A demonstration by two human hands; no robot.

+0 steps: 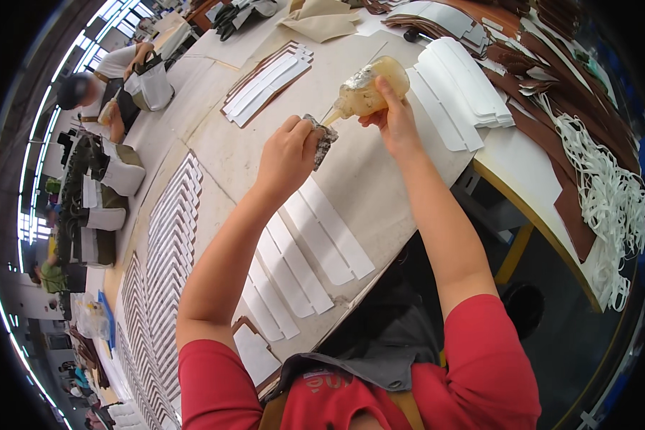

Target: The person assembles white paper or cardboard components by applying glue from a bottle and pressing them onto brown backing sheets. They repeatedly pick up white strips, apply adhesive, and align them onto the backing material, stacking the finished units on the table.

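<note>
**Glue bottle tipped toward a hand-held pad above the worktable**

We note one container in use: a soft, clear plastic squeeze bottle (369, 89) filled with a yellowish, amber liquid. It lies nearly horizontal in the air above the table, its narrow nozzle pointing left and down at a small grey, crusted pad (321, 140); the nozzle tip sits just beside the pad's upper edge, and we cannot tell whether they touch.

The right hand (394, 118) grips the bottle from below and behind, fingers wrapped around its base, arm stretched forward. The left hand (288, 154) is closed around the pad, knuckles up, holding it just above the surface.

On the pale, stained worktable (380, 193), below the left forearm, we count about six long white strips (315, 244) laid side by side. A fanned stack of white shaped pieces (459, 89) lies right of the bottle, and a second set backed with brown (266, 82) lies to the left. Further rows of the same pieces (168, 236) run along the table's left side; we cannot count them. A tangle of white cord (609, 208) lies at the far right. Another person (97, 89) works at the far left.
</note>
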